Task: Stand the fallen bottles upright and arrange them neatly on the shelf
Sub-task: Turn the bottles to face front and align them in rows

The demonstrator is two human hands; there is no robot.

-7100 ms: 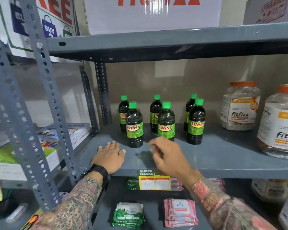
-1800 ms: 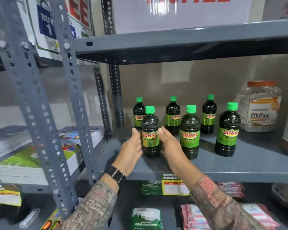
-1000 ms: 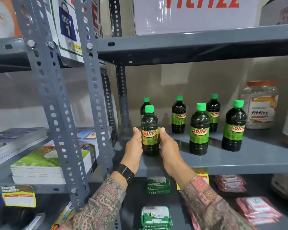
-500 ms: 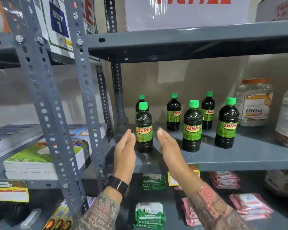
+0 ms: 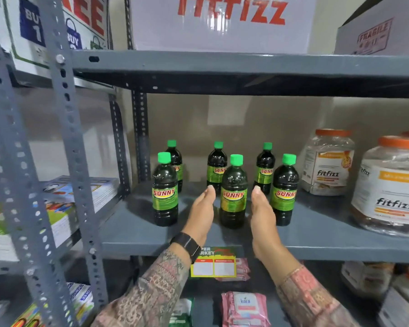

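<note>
1. Both hands have shifted rightward from the front-left bottle, which they flanked half a second ago, to the front-middle one; that left bottle now stands alone nearer the shelf's left post.

2. Nearest the camera, the left hand [image 5: 202, 214], with a black band at the wrist, and the right hand [image 5: 261, 215] are held flat and open, palms facing each other, one on either side of the dark plastic bottle with a green cap and green "SUNNY" label [image 5: 233, 194]. Neither hand has closed on anything. They seem just apart from the bottle's sides, though the angle makes actual contact hard to rule out.

3. This bottle stands upright on the grey metal shelf [image 5: 328, 241], near its front edge, between the front-left bottle [image 5: 165, 192] and the front-right bottle [image 5: 284, 192].

4. Behind these, three more matching bottles [image 5: 217, 169] stand upright in a back row. No bottle lies fallen, so I judge that only evening the spacing remains.

5. Handling, as a judgement: the bottles look full, so moderately heavy, with stiff plastic walls that should give little. They are tall over a narrow base, so a push high up could topple one into its neighbour. The glossy label could slip under the palm. Taking hold low on the body, at or below the label, with both palms, should let it slide without tipping.

6. Farther right stand two clear plastic "fitfizz" jars with orange lids [image 5: 328, 161], well apart from the bottles.
</note>
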